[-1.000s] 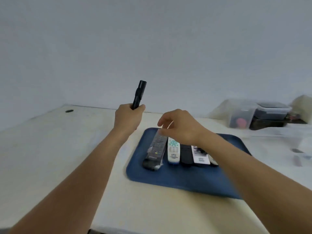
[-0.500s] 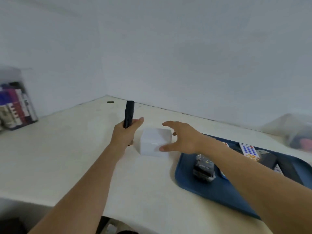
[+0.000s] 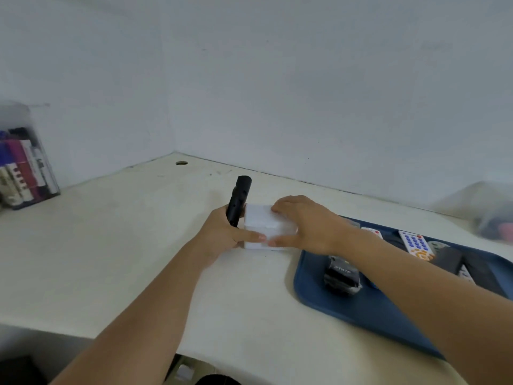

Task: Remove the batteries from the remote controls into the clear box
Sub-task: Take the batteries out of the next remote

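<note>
A: Cream desk point(image 3: 111, 259) against a grey wall corner, and near its front right edge a blue tray point(image 3: 361, 309) holding the other remotes point(image 3: 342, 276). What's the step?

B: Opening the clear box point(image 3: 259, 227), I'd judge, which sits mid-desk just left of the tray. Best to steady the base and lift the lid straight, so it doesn't skid.

A: And the hands?

B: The right hand point(image 3: 308, 227) grasps the box from above, fingers curled over its far edge, thumb on the near side. The left hand point(image 3: 224, 234) clutches an upright black remote point(image 3: 238, 201) while its thumb presses the box front.

A: Further back?

B: A case of markers point(image 3: 23, 169) at the far left edge, and a blurred container point(image 3: 491, 215) at the far right
</note>
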A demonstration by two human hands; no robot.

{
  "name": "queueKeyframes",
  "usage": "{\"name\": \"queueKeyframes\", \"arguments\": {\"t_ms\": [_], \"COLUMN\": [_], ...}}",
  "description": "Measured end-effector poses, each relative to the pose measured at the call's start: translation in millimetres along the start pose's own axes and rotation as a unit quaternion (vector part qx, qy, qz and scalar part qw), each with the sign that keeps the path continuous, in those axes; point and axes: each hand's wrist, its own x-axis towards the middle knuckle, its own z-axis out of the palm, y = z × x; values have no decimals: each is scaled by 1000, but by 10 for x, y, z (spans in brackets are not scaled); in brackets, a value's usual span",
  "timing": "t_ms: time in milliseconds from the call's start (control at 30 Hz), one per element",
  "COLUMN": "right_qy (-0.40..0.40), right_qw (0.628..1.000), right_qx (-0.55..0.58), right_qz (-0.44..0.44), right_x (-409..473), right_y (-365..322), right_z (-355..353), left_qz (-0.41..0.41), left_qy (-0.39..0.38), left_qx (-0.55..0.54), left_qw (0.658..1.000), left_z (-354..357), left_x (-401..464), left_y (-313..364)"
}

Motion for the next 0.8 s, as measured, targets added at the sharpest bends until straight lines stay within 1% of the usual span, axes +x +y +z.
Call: {"name": "queueKeyframes", "arguments": {"t_ms": [100, 200, 333, 433, 500, 600, 633, 700, 733, 800], "right_qy": [3, 5, 36, 58, 82, 165, 175, 205, 243, 321], "right_qw": [992, 984, 957, 948, 952, 960, 968, 978, 969, 922], "right_qx": [-114, -157, -251, -270, -250, -187, -149, -33, 41, 172], "right_qz": [-44, -86, -141, -160, -153, -126, -100, -14, 33, 126], "right_x": [28, 62, 95, 97, 104, 167, 206, 305, 360, 452], "right_y": [-111, -99, -30, -10, -22, 2, 17, 69, 81, 54], "right_z": [9, -31, 36, 92, 61, -38, -84, -178, -216, -271], "left_qz": [14, 24, 28, 42, 48, 51, 52, 67, 79, 102], "left_qy": [0, -19, -44, -49, -48, -51, -51, -42, -31, -12], "left_qx": [-22, -34, -42, -40, -32, -22, -24, -22, -15, -15], "left_qw": [1000, 999, 998, 997, 997, 997, 997, 997, 996, 995], "left_z": [12, -8, -1, 17, 13, 21, 22, 43, 51, 75], "left_x": [-17, -38, -10, 12, 24, 15, 8, -10, -13, -14], "left_y": [-4, 2, 4, -10, -32, -76, -76, -63, -65, -57]}}
